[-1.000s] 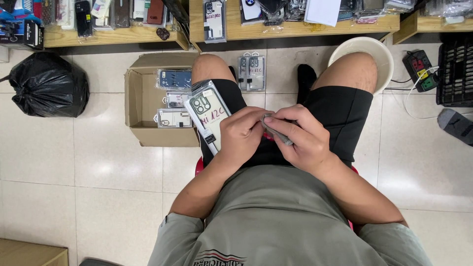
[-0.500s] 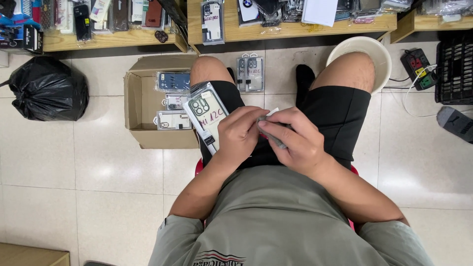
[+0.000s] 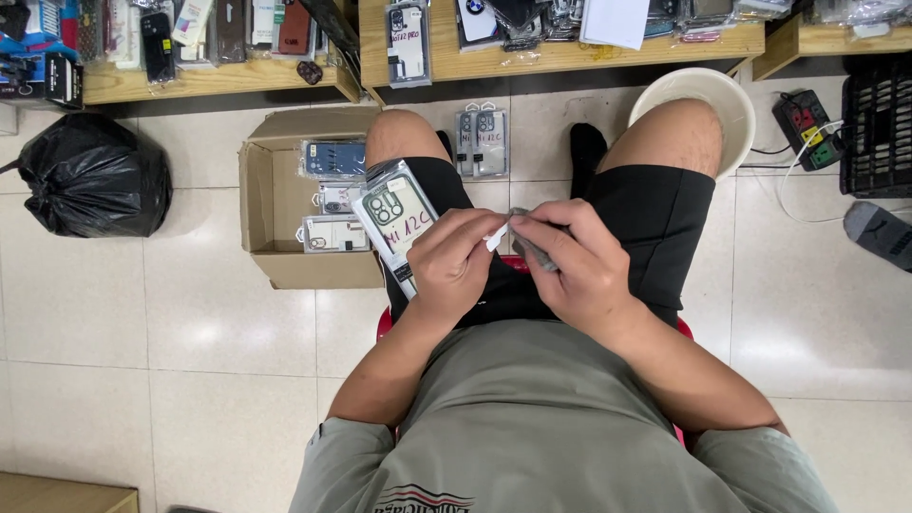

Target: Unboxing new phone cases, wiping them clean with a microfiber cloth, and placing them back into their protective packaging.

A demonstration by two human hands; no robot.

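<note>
Resting on the person's left thigh, a packaged phone case (image 3: 394,220) in a clear sleeve lies tilted, its lower end tucked under the left hand (image 3: 454,261). That hand is curled over the package edge, and its thumb and forefinger pinch a small white tab (image 3: 496,237) right where the two hands meet. The right hand (image 3: 575,266) is closed around a grey marker pen (image 3: 534,249), whose tip end points toward the white tab. Both hands sit above the lap, between the knees, over black shorts (image 3: 655,228).

Just beside the left knee stands an open cardboard box (image 3: 256,204) on the tiled floor, with several more packaged cases (image 3: 334,160) lying inside it. Two further packaged cases (image 3: 480,141) lie on the floor between the knees, near a dark sock. A white bucket (image 3: 736,104) stands behind the right knee. A full black rubbish bag (image 3: 90,180) sits well apart on the left, and low wooden shelves (image 3: 560,55) stacked with goods run along the top. A power strip (image 3: 806,122) lies on the floor to the right.
</note>
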